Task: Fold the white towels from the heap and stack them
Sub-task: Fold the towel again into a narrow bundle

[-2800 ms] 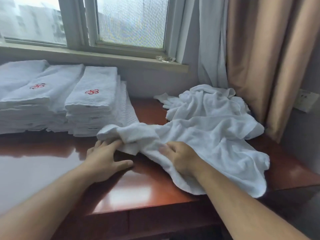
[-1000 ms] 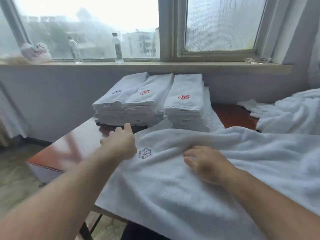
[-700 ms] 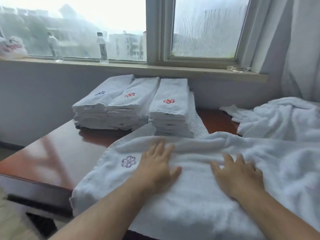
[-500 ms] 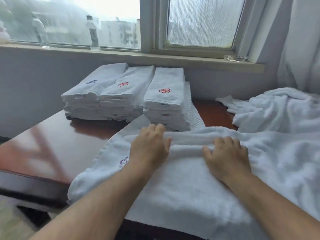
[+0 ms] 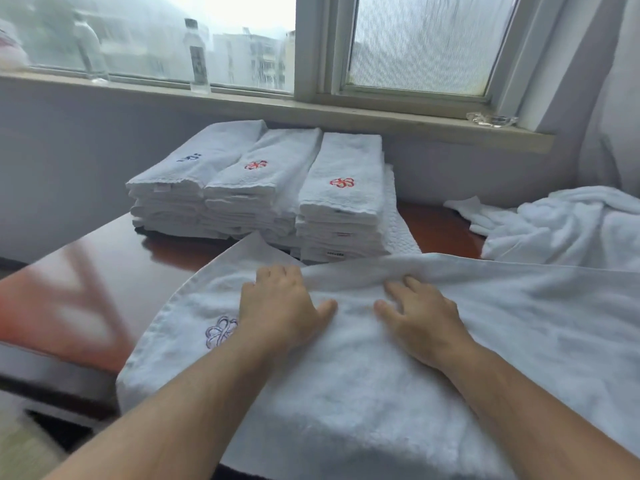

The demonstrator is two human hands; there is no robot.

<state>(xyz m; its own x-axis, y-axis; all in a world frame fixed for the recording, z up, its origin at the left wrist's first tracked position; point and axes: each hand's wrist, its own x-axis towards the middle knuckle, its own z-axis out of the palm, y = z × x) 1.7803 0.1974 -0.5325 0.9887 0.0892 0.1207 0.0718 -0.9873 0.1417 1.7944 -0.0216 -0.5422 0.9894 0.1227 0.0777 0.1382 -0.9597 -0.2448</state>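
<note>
A white towel (image 5: 346,393) with a purple flower mark lies spread over the near edge of the red-brown table (image 5: 90,271). My left hand (image 5: 280,306) and my right hand (image 5: 419,317) rest side by side on it, fingers curled over a raised fold along its far edge. Whether they pinch the fold or only press on it is unclear. The heap of unfolded white towels (image 5: 571,230) sits at the far right. Three stacks of folded towels (image 5: 263,192) stand at the back under the window.
The window sill (image 5: 277,109) holds two plastic bottles (image 5: 197,57) and a glass dish (image 5: 491,119). A curtain (image 5: 616,98) hangs at the right. Bare table top shows to the left of the spread towel, and the floor lies beyond its left edge.
The towel was pulled out of the heap and spread flat across the table. Both hands slid from its middle up to the far fold and stay there.
</note>
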